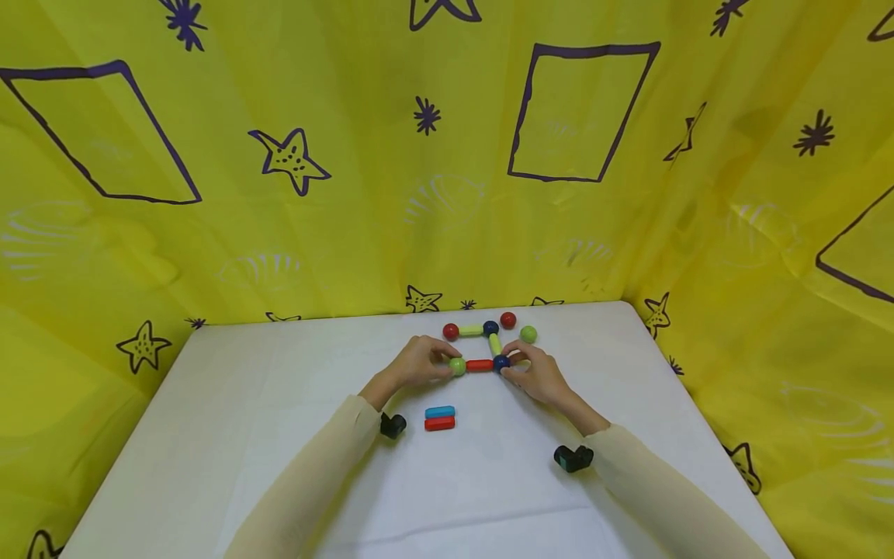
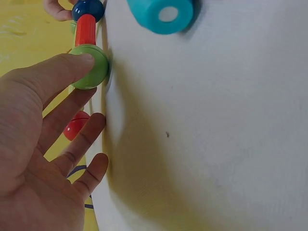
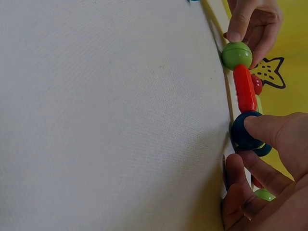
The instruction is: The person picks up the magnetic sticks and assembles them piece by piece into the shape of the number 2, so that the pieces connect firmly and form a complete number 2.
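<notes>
My left hand pinches a light green ball between thumb and fingers. A red rod joins that ball to a dark blue ball, which my right hand pinches. From this blue ball a light green rod runs back to a second blue ball. Another light green rod links the second blue ball to a red ball at the left. In the left wrist view, the thumb presses the green ball; in the right wrist view, the thumb lies on the blue ball.
A loose red ball and a loose light green ball lie behind the right hand. Nearer, a blue rod and a red rod lie side by side on the white table. A yellow patterned curtain surrounds the table's far sides.
</notes>
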`<action>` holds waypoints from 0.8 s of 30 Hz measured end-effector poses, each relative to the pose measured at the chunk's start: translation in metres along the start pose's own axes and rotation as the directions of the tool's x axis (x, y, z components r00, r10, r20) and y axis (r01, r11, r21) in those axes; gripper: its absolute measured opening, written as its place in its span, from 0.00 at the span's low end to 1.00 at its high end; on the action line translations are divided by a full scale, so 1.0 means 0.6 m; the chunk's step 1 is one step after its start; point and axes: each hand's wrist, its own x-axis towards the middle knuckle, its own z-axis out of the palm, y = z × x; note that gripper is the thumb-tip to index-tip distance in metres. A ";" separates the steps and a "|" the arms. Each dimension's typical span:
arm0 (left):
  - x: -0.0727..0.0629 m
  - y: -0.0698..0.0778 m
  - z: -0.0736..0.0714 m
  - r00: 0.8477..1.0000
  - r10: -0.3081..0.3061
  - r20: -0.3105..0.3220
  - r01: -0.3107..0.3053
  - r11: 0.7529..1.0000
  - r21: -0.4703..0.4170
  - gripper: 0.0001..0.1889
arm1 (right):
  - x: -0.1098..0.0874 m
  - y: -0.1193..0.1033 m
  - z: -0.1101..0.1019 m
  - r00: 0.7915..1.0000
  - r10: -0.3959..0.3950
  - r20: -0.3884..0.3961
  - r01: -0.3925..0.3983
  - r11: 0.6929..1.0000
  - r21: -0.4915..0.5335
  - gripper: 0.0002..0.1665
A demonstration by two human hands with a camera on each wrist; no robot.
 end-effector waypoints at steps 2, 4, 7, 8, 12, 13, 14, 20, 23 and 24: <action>0.001 -0.002 0.000 1.000 -0.001 0.002 0.001 1.000 -0.002 0.14 | 0.001 0.000 0.000 1.000 0.005 0.003 -0.005 1.000 -0.002 0.15; 0.002 -0.003 -0.001 1.000 0.000 0.002 0.000 1.000 -0.006 0.14 | 0.002 -0.001 0.000 1.000 0.010 0.003 -0.010 1.000 0.001 0.15; 0.005 -0.005 -0.001 1.000 -0.002 -0.002 0.002 1.000 -0.009 0.14 | 0.005 -0.004 -0.001 1.000 0.014 0.004 -0.014 1.000 0.010 0.15; 0.005 -0.006 -0.002 1.000 -0.003 -0.004 0.003 1.000 -0.007 0.13 | 0.006 -0.005 -0.001 1.000 0.014 0.003 -0.014 1.000 0.012 0.15; 0.008 -0.008 -0.004 1.000 -0.014 -0.014 0.014 1.000 0.002 0.13 | 0.012 -0.005 -0.001 1.000 0.013 0.005 -0.013 1.000 0.013 0.16; 0.009 -0.009 -0.004 1.000 -0.016 -0.015 0.016 1.000 0.003 0.13 | 0.013 -0.005 0.000 1.000 0.014 0.004 -0.014 1.000 0.016 0.16; 0.010 -0.009 -0.005 1.000 -0.019 -0.016 0.019 1.000 0.002 0.13 | 0.014 -0.005 0.000 1.000 0.016 0.003 -0.016 1.000 0.017 0.16; 0.015 -0.014 -0.009 0.999 -0.044 -0.015 0.044 0.999 -0.011 0.14 | 0.023 -0.007 0.002 1.000 0.024 -0.008 -0.024 1.000 0.017 0.16; 0.018 -0.017 -0.011 0.999 -0.046 -0.018 0.046 0.999 -0.015 0.14 | 0.026 -0.007 0.003 1.000 0.018 -0.010 -0.018 1.000 0.009 0.16; 0.019 -0.017 -0.012 0.999 -0.046 -0.019 0.046 0.999 -0.016 0.14 | 0.027 -0.007 0.003 1.000 0.016 -0.008 -0.016 1.000 0.008 0.16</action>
